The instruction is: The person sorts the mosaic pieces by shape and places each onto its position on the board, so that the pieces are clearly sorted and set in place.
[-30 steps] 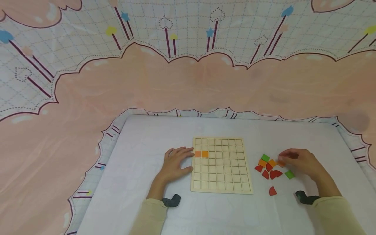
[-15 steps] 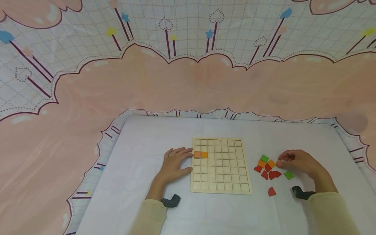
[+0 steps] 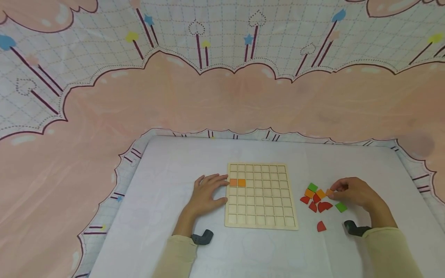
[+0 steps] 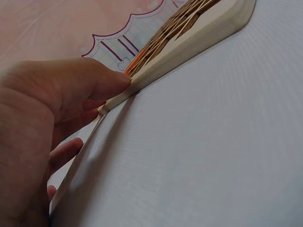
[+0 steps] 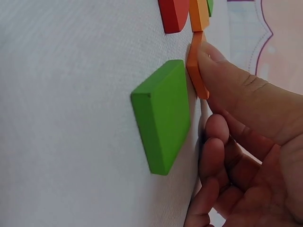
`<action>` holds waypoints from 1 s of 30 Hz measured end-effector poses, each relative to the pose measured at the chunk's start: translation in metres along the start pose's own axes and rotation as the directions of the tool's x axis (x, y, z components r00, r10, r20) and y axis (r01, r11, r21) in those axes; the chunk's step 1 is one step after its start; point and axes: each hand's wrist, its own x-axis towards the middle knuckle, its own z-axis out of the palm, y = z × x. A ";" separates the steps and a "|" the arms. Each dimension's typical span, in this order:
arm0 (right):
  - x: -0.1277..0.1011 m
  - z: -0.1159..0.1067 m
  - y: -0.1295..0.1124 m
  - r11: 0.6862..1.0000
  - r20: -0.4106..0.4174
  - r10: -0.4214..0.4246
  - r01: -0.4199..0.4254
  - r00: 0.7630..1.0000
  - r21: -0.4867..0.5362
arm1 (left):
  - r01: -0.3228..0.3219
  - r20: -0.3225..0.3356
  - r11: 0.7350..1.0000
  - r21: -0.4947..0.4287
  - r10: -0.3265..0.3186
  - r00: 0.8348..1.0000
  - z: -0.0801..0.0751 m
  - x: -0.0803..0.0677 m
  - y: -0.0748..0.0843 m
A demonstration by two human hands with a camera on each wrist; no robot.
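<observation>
While pinched in the right hand's point(image 3: 352, 193) grip, orange tile point(image 5: 196, 71) stands on edge.

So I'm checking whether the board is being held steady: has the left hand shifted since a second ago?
No. The left hand lies where it was, fingertips at the left edge of the wooden grid board, beside the two orange tiles.

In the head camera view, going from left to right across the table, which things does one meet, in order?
left hand → two orange tiles in the wooden grid board → cluster of loose red, orange and green tiles → right hand, pinching an orange tile.
</observation>
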 end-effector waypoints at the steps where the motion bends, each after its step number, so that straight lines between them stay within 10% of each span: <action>1: 0.000 0.000 0.000 1.000 -0.001 0.000 0.000 1.000 -0.001 | 0.002 0.000 1.000 0.001 -0.002 1.000 0.000 0.000 0.000; 21: -0.004 0.006 -0.007 0.998 -0.090 -0.066 0.065 0.994 -0.012 | 0.002 -0.011 1.000 0.013 -0.002 1.000 0.003 0.000 -0.001; 30: 0.003 0.023 -0.040 0.978 -0.104 -0.104 0.121 0.989 0.167 | 0.004 -0.017 1.000 0.011 -0.004 1.000 0.003 0.000 -0.001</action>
